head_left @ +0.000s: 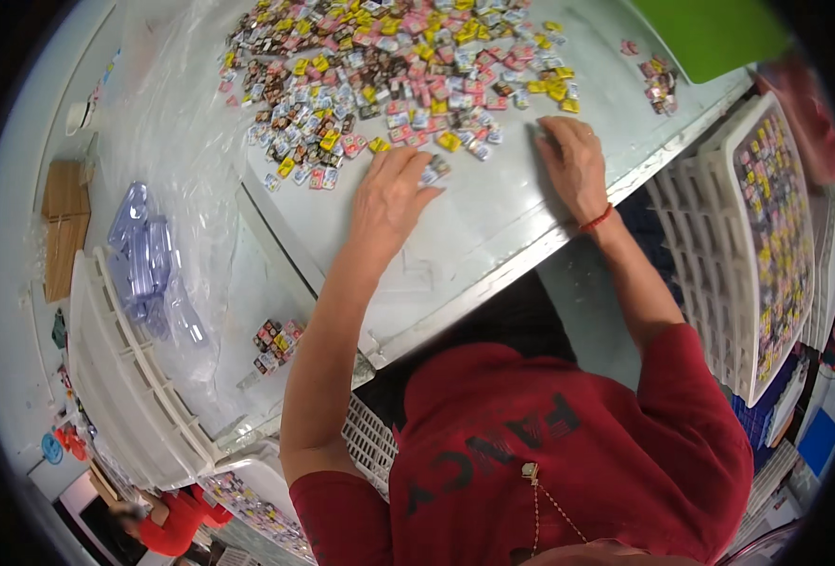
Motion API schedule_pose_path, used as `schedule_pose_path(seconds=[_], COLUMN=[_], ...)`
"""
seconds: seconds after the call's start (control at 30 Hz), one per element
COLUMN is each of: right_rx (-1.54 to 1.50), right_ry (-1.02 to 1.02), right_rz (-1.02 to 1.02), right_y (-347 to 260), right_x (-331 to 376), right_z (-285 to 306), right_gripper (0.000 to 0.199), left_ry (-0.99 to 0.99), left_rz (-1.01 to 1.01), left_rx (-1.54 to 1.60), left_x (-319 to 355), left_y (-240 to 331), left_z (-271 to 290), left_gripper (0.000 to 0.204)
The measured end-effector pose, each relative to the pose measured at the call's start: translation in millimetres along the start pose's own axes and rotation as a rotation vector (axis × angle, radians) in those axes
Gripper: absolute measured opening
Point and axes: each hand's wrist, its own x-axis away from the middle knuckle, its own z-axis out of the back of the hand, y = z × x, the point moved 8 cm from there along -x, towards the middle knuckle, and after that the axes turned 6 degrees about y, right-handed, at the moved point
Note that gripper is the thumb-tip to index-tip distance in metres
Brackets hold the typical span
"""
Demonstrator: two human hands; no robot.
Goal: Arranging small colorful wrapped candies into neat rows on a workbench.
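Note:
A wide heap of small printed box-shaped pieces (399,71) in pink, yellow, white and brown covers the far part of the light table. At its near edge, my left hand (384,198) rests low over the tabletop. Its thumb stands apart from the curved fingers, and a few whitish pieces (434,170) lie in the gap beside the fingertips; I cannot make out a firm grip on them. My right hand (576,165) is to the right of the heap, fingers loosely bent and apart, holding nothing. Yellow pieces (557,88) lie just beyond its fingertips.
White stacked trays (719,189) stand at the right, filled with similar pieces. A green sheet (719,38) lies at the far right. Clear plastic packaging (149,255), a small cluster of pieces (276,344) and a white crate (125,377) are at the left. Another person (172,524) is at lower left.

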Motion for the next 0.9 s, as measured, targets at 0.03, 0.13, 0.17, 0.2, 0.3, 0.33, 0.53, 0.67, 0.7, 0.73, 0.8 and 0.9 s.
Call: schedule_pose_path(seconds=[0.03, 0.13, 0.17, 0.2, 0.3, 0.33, 0.53, 0.67, 0.7, 0.73, 0.8, 0.9], right_rx=[-0.011, -0.14, -0.164, -0.191, -0.031, -0.043, 0.139, 0.131, 0.086, 0.084, -0.004, -0.038], right_ry=[-0.005, -0.033, -0.057, -0.082, -0.23, -0.233, -0.349, -0.386, -0.372, -0.375, -0.359, -0.304], right_rz=[0.015, 0.146, 0.171, 0.198, 0.328, 0.33, 0.469, 0.489, 0.479, 0.487, 0.47, 0.471], right_y=[-4.0, -33.6, -45.9, -59.0, -92.6, -93.7, -92.7, -84.2, -83.9, -84.5, -82.5, -80.1], right_x=[0.3, -7.3, -10.3, -14.4, -17.9, -19.8, -19.7, -20.2, -19.3, -16.7, -10.9, -4.9], right_z=[0.5, -5.6, -14.2, -23.0, -52.9, -56.2, -66.7, -72.1, -70.3, -69.8, -62.8, -54.1], right_gripper=[0.024, 0.023, 0.023, 0.022, 0.022, 0.022, 0.028, 0.028, 0.032, 0.032, 0.033, 0.035], left_ry=[-0.001, -0.023, -0.023, -0.023, -0.044, -0.046, 0.031, -0.065, -0.073, -0.067, -0.185, -0.2], left_rz=[-0.005, -0.009, 0.0, 0.011, 0.046, 0.056, 0.178, 0.225, 0.219, 0.225, 0.414, 0.423], left_rx=[0.001, -0.008, 0.006, 0.018, 0.009, 0.002, -0.035, 0.061, 0.097, 0.097, 0.241, 0.296], left_x=[-1.9, 1.7, 4.2, 4.3, 5.4, 6.3, 35.1, 45.7, 45.9, 46.3, 47.9, 47.6], left_y=[0.4, -1.6, -4.2, -5.0, -4.4, -5.9, -33.1, -43.2, -42.4, -43.3, -51.8, -48.0], left_z=[-3.2, -10.2, -11.2, -11.0, -7.7, -2.8, 51.9, 49.6, 47.6, 48.1, 36.3, 38.2], left_gripper=[0.035, 0.034, 0.034, 0.034, 0.037, 0.037, 0.044, 0.043, 0.042, 0.042, 0.04, 0.039])
